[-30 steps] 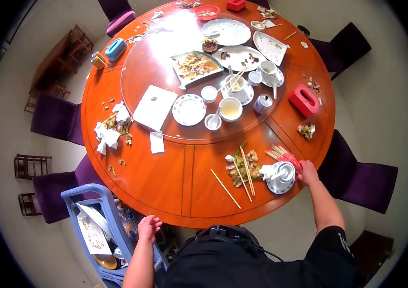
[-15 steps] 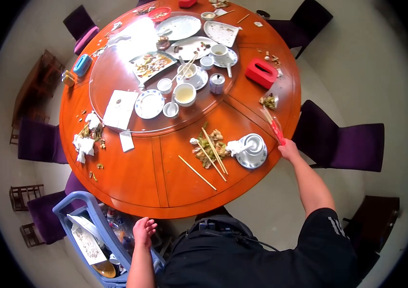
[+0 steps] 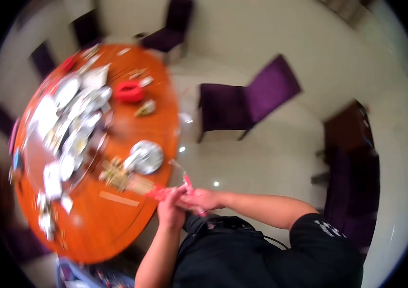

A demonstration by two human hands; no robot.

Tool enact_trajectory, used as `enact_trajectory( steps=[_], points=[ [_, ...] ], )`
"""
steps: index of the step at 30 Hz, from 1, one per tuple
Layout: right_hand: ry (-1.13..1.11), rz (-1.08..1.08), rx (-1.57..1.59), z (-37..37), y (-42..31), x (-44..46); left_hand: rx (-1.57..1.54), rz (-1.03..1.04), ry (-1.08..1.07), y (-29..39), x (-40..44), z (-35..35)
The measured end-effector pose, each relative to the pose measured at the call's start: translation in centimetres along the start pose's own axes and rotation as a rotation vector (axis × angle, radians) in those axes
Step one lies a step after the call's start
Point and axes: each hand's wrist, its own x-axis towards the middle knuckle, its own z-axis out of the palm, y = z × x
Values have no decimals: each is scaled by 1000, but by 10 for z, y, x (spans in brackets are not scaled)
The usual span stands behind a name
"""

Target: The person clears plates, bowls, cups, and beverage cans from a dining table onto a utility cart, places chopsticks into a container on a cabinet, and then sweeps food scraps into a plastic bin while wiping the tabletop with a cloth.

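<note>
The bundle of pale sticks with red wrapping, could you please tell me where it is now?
In the head view, the bundle is at the left hand, by the right edge of the table, below the white dishes, beside food scraps.

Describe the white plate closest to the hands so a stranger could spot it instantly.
Find the big round orange table, then its edge nearest the person's left hand and right hand. Just beyond the hands, beside a heap of scraps, sits the round white plate. Unlike the white dishes crowded nearer the table's middle, it sits apart, close to the edge.
</note>
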Motion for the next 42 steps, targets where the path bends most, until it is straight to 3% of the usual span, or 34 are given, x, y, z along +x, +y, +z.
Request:
enact_trajectory(
  steps=[2,4,7,9,12,13,14,15,18,20,21,22,26,27,29,33,38,41,42],
  points=[
    [220,-601,-101,-2,15,5,38,42,123,-11,3,15],
    [334,-251,-379,-64,-14,-60,59,-13,89,-35,38,61],
    [666,-419,-434,-155,-13,-122,162,68,59,-56,93,120],
    [858,-312,-277,-239,23,-138,198,113,3,-68,134,159],
    [1245,-166,-537,-350,110,-196,361,194,-94,-98,190,235],
    [1237,85,-677,-382,161,-210,388,204,-101,-110,202,262],
    [1194,233,-623,-391,189,-243,396,200,-120,-125,214,295],
    [982,464,-485,-409,216,-279,508,161,-149,-148,231,334],
    [924,647,-457,-494,247,-371,741,14,-351,-248,317,447],
    [1374,537,-211,-537,241,-419,880,-195,-475,-316,357,505],
    [1385,395,0,-551,199,-451,917,-310,-502,-347,368,534],
    [1387,400,10,-563,165,-472,944,-409,-579,-374,375,559],
    [1281,-668,503,-591,59,-506,991,-865,-813,-464,392,608],
    [1285,-658,522,-609,39,-513,1004,-1004,-813,-487,396,625],
    [1190,-922,665,-674,9,-540,1014,-1162,-902,-546,431,659],
    [1273,-855,1117,-810,-17,-612,1030,-1535,-1060,-650,518,742],
    [1323,-985,1131,-928,-35,-699,1084,-1591,-1232,-734,608,860],
    [1338,-1005,1181,-1026,-59,-767,1286,-1587,-1476,-809,672,981],
    [1496,-911,1019,-1057,-63,-788,1297,-1606,-1470,-828,687,1019]
  ],
)
